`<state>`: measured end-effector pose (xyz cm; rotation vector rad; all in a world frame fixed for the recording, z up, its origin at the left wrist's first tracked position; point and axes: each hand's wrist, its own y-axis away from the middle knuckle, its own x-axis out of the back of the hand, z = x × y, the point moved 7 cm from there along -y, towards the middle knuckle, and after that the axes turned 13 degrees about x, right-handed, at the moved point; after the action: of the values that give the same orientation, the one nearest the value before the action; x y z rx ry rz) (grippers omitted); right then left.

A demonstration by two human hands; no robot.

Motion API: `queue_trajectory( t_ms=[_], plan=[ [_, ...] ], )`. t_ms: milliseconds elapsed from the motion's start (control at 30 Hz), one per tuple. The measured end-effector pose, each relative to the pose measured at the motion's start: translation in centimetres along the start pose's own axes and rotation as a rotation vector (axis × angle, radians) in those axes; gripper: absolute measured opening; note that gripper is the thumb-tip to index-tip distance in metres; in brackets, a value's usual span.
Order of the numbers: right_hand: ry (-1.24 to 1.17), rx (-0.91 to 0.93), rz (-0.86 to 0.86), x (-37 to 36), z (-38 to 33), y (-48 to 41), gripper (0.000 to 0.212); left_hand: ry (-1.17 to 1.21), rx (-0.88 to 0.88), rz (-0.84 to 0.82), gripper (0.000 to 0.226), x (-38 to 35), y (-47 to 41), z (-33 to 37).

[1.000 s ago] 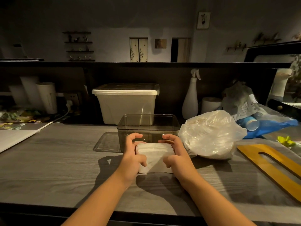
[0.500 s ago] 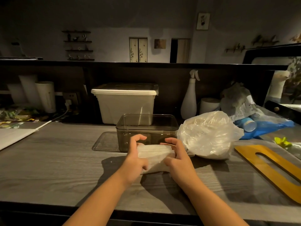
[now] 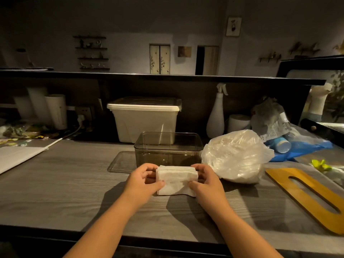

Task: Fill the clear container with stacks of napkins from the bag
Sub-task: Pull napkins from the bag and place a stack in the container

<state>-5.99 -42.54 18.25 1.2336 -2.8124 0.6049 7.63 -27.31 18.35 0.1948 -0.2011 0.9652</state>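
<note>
A stack of white napkins point(image 3: 176, 178) stands on the grey counter just in front of the clear container point(image 3: 168, 148). My left hand point(image 3: 142, 181) grips the stack's left end and my right hand point(image 3: 205, 180) grips its right end, thumbs on the near face. The container has smoky clear walls and looks empty. To its right lies the crumpled clear plastic bag point(image 3: 235, 155), its contents blurred white.
The container's flat clear lid point(image 3: 121, 162) lies left of it. A white lidded bin point(image 3: 145, 119) and a spray bottle point(image 3: 216, 118) stand behind. A yellow slotted board point(image 3: 305, 194) lies at right, white paper point(image 3: 16, 157) at left, blue packaging point(image 3: 297, 146) behind the bag.
The napkin stack tilted half a second ago and now stands squared up between both hands, which have shifted out to its ends.
</note>
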Motion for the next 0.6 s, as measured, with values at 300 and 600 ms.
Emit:
queue_trajectory(
  t_ms=[300, 600],
  plan=[
    [-0.048, 0.052, -0.116, -1.3, -3.8, -2.2, 0.03, 0.044, -0.042, 0.052, 0.04, 3.8, -0.1, 4.4],
    [0.047, 0.207, -0.069, -2.4, -9.2, -8.4, 0.023, 0.065, -0.115, 0.082, 0.038, 6.8, -3.7, 9.9]
  ],
)
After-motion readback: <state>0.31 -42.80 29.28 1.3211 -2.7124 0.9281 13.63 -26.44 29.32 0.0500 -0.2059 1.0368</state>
